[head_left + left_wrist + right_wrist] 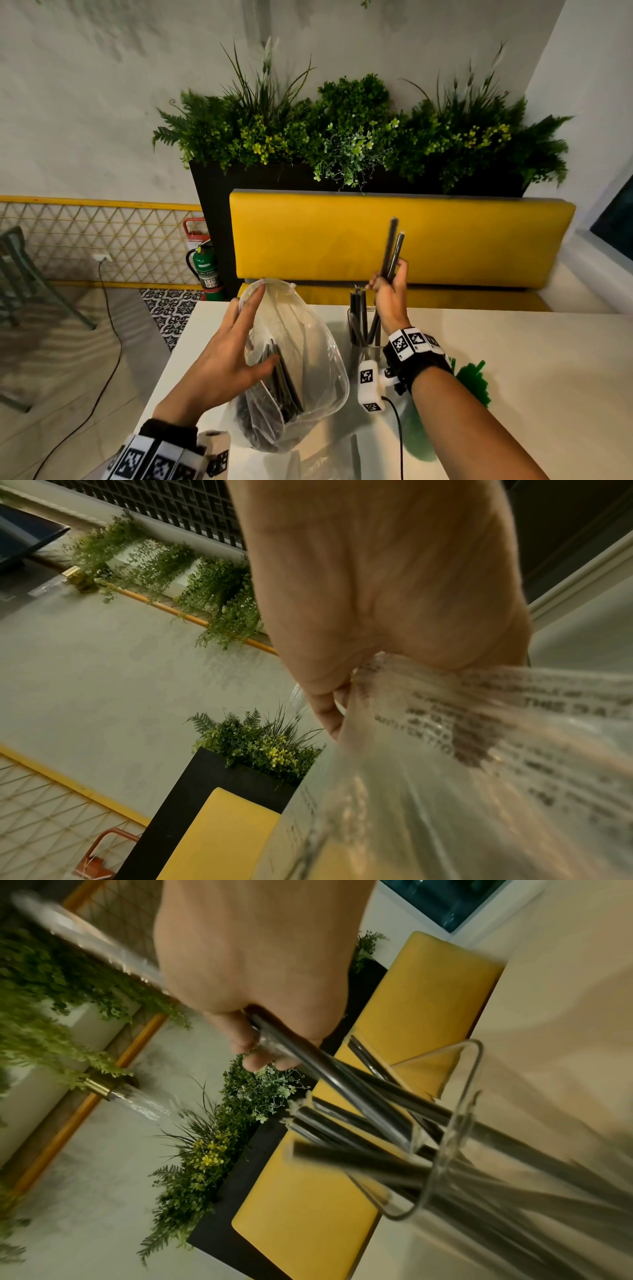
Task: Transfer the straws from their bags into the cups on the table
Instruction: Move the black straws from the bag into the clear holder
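Observation:
A clear plastic bag (308,342) of black straws (284,383) stands open on the white table (548,377). My left hand (236,346) holds its left wall between thumb and fingers; the left wrist view shows the printed plastic (479,750) bunched under the palm (377,588). My right hand (390,291) grips two wrapped black straws (394,246) upright above a clear glass cup (364,346), their lower ends reaching into it. Several black straws (358,308) stand in that cup. The right wrist view shows the cup's rim (476,1074) and the gripped straws (308,1053).
Green straws (472,380) lie on the table to the right of my right forearm. A yellow bench (308,240) and a black planter of greenery (342,137) stand behind the table. A fire extinguisher (205,267) is on the floor at left.

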The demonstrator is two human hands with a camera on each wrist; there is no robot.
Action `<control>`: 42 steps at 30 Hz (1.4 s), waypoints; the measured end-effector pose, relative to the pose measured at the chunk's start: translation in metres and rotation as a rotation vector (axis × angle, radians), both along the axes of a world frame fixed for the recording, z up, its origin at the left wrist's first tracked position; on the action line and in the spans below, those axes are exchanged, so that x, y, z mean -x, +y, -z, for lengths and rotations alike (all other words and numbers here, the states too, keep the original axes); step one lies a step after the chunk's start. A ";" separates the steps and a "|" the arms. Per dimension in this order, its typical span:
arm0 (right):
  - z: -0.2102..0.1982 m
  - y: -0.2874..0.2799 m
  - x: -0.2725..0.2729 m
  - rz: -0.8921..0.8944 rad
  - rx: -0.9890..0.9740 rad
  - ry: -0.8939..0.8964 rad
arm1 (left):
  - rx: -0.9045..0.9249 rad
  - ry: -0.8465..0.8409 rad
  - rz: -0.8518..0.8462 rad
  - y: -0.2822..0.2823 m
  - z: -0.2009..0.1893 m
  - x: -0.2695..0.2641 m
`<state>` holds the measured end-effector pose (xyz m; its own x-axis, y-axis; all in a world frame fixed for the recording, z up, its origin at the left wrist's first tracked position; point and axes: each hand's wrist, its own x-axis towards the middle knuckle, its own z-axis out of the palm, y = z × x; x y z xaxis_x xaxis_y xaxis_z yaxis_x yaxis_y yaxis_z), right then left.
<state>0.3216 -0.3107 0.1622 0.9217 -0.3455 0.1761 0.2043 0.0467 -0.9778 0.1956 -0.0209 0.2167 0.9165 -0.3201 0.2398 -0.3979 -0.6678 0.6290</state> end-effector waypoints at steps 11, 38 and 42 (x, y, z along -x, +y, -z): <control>0.012 0.004 0.002 0.215 -0.046 0.066 | 0.025 -0.033 0.046 -0.002 0.000 0.001; -0.077 0.149 0.124 -0.828 1.191 0.508 | -0.060 0.077 0.146 0.008 -0.005 0.008; -0.054 0.169 0.117 -0.757 1.366 0.631 | -0.052 0.093 0.197 0.013 0.003 0.016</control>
<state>0.2045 -0.1413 0.2157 0.8355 0.2600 -0.4842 0.1225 -0.9470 -0.2971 0.1797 -0.0076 0.2141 0.8526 -0.5046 0.1357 -0.4657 -0.6159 0.6355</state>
